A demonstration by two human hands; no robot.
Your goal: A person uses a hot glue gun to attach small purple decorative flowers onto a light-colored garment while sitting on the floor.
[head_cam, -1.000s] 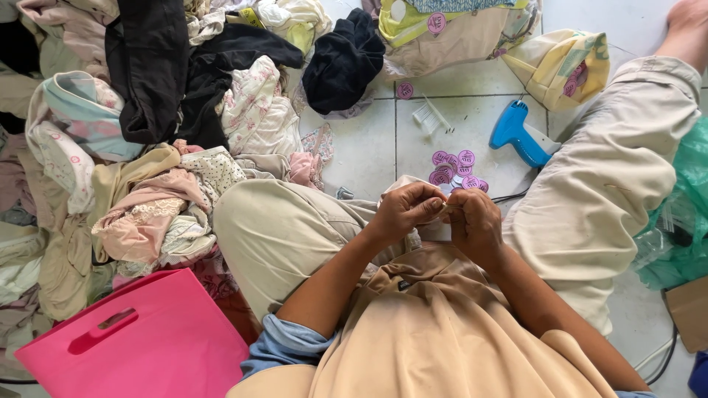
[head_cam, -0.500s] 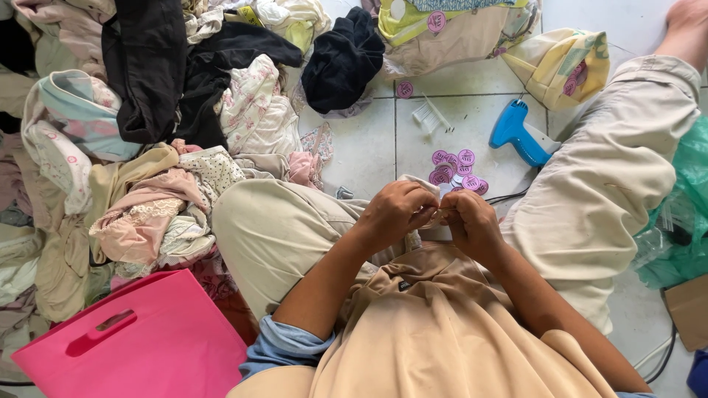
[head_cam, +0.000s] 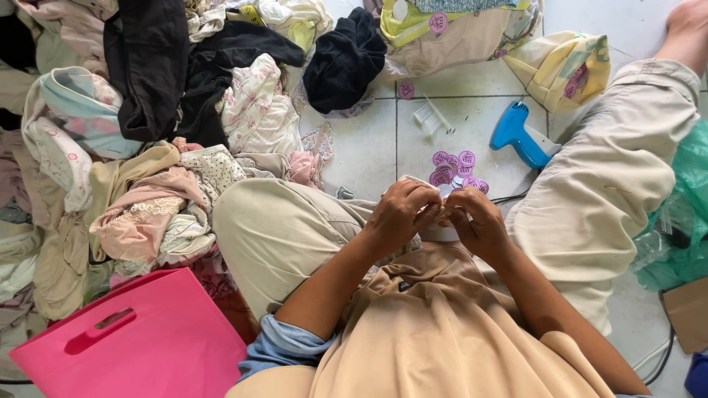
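I sit on a tiled floor with my knees apart. My left hand (head_cam: 400,214) and my right hand (head_cam: 478,221) are pressed together in front of my lap, fingers pinched on a small white piece (head_cam: 445,193) that they mostly hide. Just beyond my fingers lies a little cluster of round purple tags (head_cam: 456,166). A blue tagging gun (head_cam: 521,136) rests on the tiles to the right of them, close to my right leg (head_cam: 605,184).
A heap of mixed clothes (head_cam: 147,140) covers the floor at left and top. A pink bag with a cut handle (head_cam: 133,343) lies at bottom left. Folded yellow fabric (head_cam: 564,66) sits top right, a green plastic bag (head_cam: 678,221) and cardboard (head_cam: 689,313) at right.
My hands stay together at the same spot, with only slight finger movement. Nothing else has shifted.
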